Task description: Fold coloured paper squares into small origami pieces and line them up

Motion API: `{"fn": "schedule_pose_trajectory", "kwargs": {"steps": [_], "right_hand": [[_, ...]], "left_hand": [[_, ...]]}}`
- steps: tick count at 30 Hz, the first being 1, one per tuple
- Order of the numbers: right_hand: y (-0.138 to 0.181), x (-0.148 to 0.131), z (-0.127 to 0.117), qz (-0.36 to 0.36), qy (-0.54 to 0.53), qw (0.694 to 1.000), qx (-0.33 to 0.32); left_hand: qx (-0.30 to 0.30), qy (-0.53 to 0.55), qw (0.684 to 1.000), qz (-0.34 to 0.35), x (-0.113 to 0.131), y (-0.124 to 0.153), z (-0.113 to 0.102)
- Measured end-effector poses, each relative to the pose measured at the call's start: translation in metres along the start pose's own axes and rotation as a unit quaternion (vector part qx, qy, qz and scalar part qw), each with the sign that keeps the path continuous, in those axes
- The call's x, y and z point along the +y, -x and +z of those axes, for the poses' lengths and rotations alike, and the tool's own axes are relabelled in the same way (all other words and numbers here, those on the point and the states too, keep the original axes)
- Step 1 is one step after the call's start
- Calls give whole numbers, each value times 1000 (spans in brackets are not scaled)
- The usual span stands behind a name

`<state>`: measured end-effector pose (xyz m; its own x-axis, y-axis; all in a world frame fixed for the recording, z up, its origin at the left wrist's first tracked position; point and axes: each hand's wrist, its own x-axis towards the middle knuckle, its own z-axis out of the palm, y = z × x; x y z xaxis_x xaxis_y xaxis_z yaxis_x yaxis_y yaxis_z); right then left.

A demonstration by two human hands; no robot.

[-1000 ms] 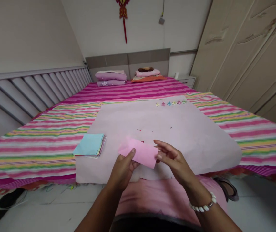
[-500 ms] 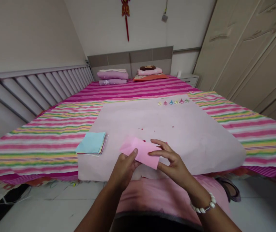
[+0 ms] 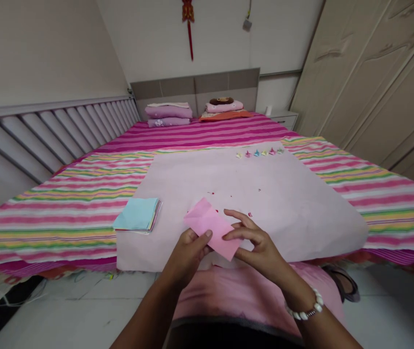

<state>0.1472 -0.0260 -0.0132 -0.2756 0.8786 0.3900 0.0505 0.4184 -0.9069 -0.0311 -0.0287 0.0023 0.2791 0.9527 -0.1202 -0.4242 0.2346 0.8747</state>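
Observation:
A folded pink paper (image 3: 210, 227) is held above the near edge of a large pale sheet (image 3: 250, 194) spread on the bed. My left hand (image 3: 188, 254) pinches its lower left edge between thumb and fingers. My right hand (image 3: 255, 242) grips its right end, fingers curled over the top. A stack of coloured paper squares (image 3: 137, 214), light blue on top, lies on the sheet to the left of my hands. A row of several small folded paper shapes (image 3: 259, 152) sits at the sheet's far edge.
The bed has a pink striped cover (image 3: 65, 203). Folded bedding (image 3: 168, 115) and a pillow (image 3: 224, 109) lie by the headboard. A slatted rail (image 3: 47, 140) runs along the left, wardrobe doors (image 3: 374, 82) along the right. A dark shoe (image 3: 346, 286) sits on the floor.
The pink paper has turned in my hands, its left end now raised and pointing away from me. My right fingers have shifted further over its right end.

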Motion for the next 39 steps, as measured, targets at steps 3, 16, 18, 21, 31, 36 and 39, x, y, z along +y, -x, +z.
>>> {"fn": "schedule_pose_trajectory", "kwargs": {"steps": [3,16,18,21,31,36,39], "right_hand": [[0,-1,1,-7,6,1000,-8],[-4,3,3,61,-82,992,70],[-6,1,6,76,-100,988,87],[-7,-1,8,102,-137,981,92],[-6,4,18,153,-198,963,99],[-5,7,20,175,-205,957,111],[-5,8,21,181,-206,955,113]], "left_hand": [[3,16,1000,6,1,0,0],[11,48,999,4,-7,-1,-3],[14,58,998,12,-8,-1,-3],[5,52,998,16,-8,0,1],[29,-17,999,37,-11,-3,5],[65,-7,997,42,-12,-5,1],[82,-4,995,47,-10,-5,2]]}}
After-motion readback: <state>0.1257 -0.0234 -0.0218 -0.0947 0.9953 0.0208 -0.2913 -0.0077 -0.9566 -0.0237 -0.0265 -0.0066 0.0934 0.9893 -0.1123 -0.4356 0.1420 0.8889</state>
